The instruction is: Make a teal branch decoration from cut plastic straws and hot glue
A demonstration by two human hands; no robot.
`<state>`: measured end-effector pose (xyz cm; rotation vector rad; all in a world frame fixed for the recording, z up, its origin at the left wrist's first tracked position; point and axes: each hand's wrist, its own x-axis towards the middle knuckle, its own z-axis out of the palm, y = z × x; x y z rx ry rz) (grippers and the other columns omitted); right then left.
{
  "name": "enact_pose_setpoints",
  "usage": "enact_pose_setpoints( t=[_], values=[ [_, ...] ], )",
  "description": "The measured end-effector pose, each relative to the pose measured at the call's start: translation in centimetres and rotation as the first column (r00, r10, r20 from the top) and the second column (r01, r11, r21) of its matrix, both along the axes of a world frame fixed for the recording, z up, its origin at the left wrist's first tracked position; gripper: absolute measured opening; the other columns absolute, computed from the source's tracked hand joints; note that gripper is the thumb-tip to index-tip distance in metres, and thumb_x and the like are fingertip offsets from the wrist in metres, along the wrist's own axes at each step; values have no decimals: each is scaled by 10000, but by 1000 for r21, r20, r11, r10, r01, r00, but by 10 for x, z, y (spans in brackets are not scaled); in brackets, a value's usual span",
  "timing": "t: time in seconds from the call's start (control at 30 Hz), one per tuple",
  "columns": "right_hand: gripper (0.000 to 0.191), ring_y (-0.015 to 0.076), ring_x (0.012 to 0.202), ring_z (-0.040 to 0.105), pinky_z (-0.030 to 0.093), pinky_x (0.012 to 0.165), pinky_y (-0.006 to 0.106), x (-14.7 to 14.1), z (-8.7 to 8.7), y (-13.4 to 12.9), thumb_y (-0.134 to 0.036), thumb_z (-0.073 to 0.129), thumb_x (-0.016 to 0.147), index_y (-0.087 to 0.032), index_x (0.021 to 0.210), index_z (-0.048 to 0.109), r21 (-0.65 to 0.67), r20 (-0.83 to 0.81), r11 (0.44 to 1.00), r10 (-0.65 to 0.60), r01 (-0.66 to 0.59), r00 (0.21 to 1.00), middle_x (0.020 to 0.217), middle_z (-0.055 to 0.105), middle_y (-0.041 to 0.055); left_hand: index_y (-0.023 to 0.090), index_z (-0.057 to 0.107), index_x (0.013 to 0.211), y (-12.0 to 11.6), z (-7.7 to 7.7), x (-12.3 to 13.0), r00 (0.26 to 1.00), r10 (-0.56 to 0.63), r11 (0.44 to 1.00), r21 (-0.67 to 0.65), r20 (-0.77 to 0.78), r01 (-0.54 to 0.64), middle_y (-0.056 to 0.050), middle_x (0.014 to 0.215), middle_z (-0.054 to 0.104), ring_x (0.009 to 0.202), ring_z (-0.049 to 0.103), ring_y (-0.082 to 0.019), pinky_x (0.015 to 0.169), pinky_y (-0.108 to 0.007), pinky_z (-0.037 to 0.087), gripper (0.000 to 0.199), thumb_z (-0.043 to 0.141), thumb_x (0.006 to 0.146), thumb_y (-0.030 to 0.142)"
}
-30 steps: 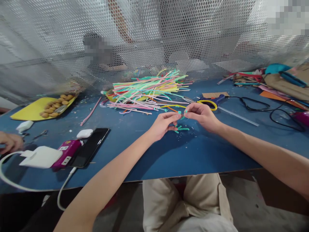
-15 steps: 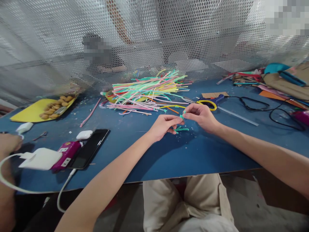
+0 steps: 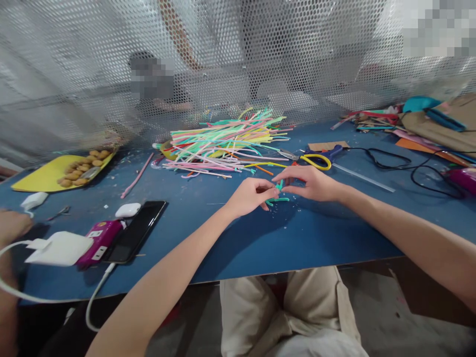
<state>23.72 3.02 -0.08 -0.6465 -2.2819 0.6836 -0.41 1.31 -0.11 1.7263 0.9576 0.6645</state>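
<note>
Near the middle of the table, my left hand [image 3: 250, 197] pinches a small bent piece of green pipe cleaner [image 3: 279, 185] between thumb and fingers. My right hand [image 3: 310, 183] arches close over it from the right, thumb and fingers apart with the green piece between their tips. Whether those tips touch it I cannot tell. Another green pipe cleaner length [image 3: 281, 200] shows just below, partly hidden by my left fingers. Behind my hands lies a large heap of pastel pipe cleaners [image 3: 226, 141]. Scissors with a yellow and blue handle [image 3: 316, 161] rest beyond my right hand.
At left are a phone [image 3: 137, 233], a purple power strip [image 3: 99, 243], a white charger [image 3: 61, 248] and peanuts [image 3: 80, 171] on yellow paper [image 3: 35, 176]. Another person's hand [image 3: 14, 225] rests at the left edge. A black cable [image 3: 390, 159] and craft scraps lie right. Perforated metal [image 3: 223, 64] stands behind.
My right hand's pinch has loosened, its thumb and fingers spreading around the green piece. My left hand keeps its pinch with little movement. The view has shifted slightly.
</note>
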Motion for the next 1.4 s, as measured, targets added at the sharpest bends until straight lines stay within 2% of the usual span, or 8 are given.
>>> enact_pose_setpoints(
  t=[0.13,0.3,0.53,0.67,0.8,0.97,1.17,1.4],
  values=[
    [239,200,868,685,545,805,355,1,0,2,-354,656,952,-272,1146,770,8,15,999,37,-37,999,1043,766,57,161,760,873,-3,8,-1,995,-3,992,129,-96,16,-60,817,751,534,626,-102,546,-234,525,342,691,900,495],
    [228,184,829,681,551,789,347,-3,-1,-1,-358,695,925,-253,1115,765,-7,18,999,44,-44,999,1025,763,54,164,763,872,-3,6,-1,994,-5,986,166,-105,23,-49,788,738,527,627,-105,531,-229,501,297,673,915,444],
    [193,182,723,669,543,705,348,-18,-6,-8,-390,690,905,-206,940,738,-155,-44,962,-233,224,972,857,763,46,158,767,877,0,1,-2,989,62,972,234,-133,-30,-37,803,749,539,660,-101,552,-220,478,323,647,941,451],
    [216,177,684,652,515,637,334,-22,-8,-9,-404,693,889,-195,872,743,-253,-70,923,-317,291,946,795,756,43,164,772,846,0,1,0,982,118,941,331,-148,-64,-13,724,727,540,649,-96,573,-216,462,321,637,952,435],
    [232,168,656,635,509,617,335,-20,-6,-9,-426,706,874,-199,834,731,-283,-88,905,-354,317,931,761,741,38,190,809,956,-2,2,1,983,148,925,367,-110,-98,-11,731,735,563,621,-106,591,-228,461,255,676,922,405],
    [268,171,664,659,534,640,349,-18,-2,-10,-466,729,861,-202,814,713,-349,-118,890,-352,293,928,758,747,45,212,828,1030,-3,4,0,978,154,913,399,-139,-87,-8,721,735,552,519,-93,582,-227,427,247,735,866,371],
    [259,155,642,645,536,635,337,-20,1,-12,-455,772,832,-199,813,736,-380,-134,892,-316,246,939,727,731,36,189,831,954,-2,2,0,980,118,916,397,-159,-46,-27,743,750,538,514,-93,543,-227,388,385,582,966,483],
    [261,132,651,615,527,660,318,-21,-6,-8,-440,804,813,-188,806,737,-499,-250,858,-274,118,929,764,742,33,187,817,981,-1,0,3,985,128,932,355,-116,-79,-44,874,791,566,530,-98,557,-233,398,390,567,980,487]
  ],
)
